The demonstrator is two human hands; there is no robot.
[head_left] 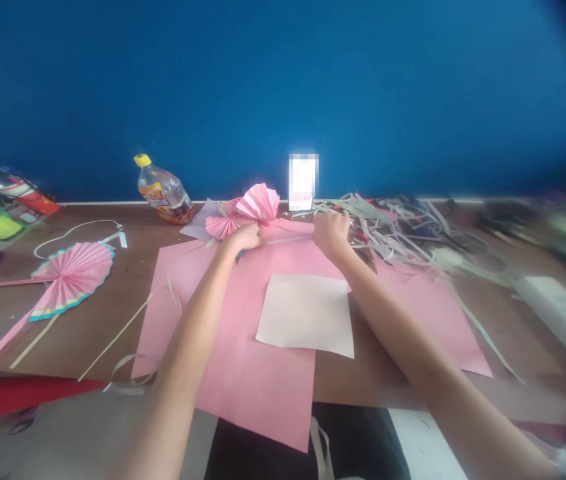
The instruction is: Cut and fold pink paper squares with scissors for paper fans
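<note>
My left hand (245,237) and my right hand (330,233) are raised over the far part of a large pink paper sheet (247,380). A thin pale paper stick (287,239) runs between them, and both hands appear to grip it. Just beyond my left hand lie pleated pink paper fans (257,203), partly hidden by the fingers. A cream paper square (305,315) lies on the pink sheet below my hands. Another pink sheet (433,320) lies under my right forearm.
A larger pleated pink fan with a blue-edged rim (70,280) lies on the brown table (363,380) at left. Paper scraps (387,230) are heaped at back right. A plastic bottle (164,190) stands at the back, and a white power strip (557,313) lies at right.
</note>
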